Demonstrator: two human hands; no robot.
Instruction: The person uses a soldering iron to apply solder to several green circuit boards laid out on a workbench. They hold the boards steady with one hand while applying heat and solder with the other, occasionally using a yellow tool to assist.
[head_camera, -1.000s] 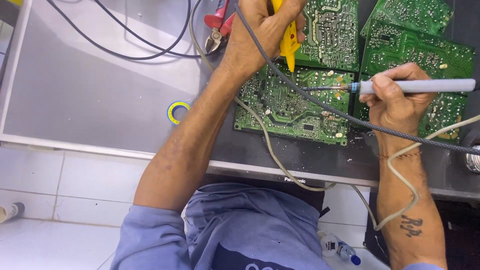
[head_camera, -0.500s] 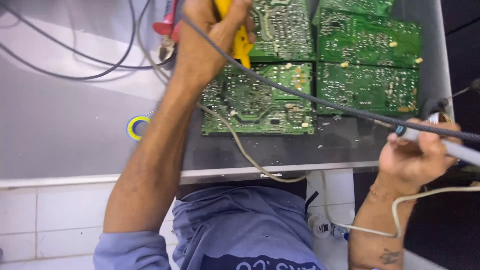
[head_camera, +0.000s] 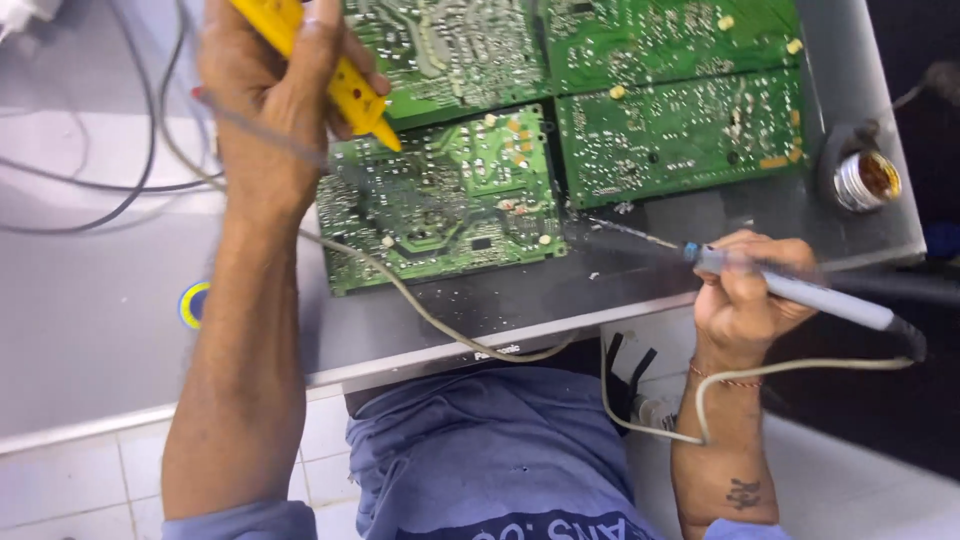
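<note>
Soldering iron (head_camera: 800, 292) sits clamped in right hand (head_camera: 745, 300) at right of frame, long axis running lower right to upper left, tip just off lower right corner of nearest circuit board (head_camera: 440, 205) at centre. Left hand (head_camera: 265, 95), upper left, grips yellow tool (head_camera: 335, 70) touching board's top edge.

Grey metal tabletop (head_camera: 90, 360) spans the upper frame. White tiled floor (head_camera: 60, 480) lower left. Dark area at right edge. Lighting even.

A blue-grey shirt with short sleeves (head_camera: 240, 520); a thin red thread bracelet (head_camera: 722, 378) circles the right wrist, a small dark tattoo (head_camera: 745, 492) below it.
</note>
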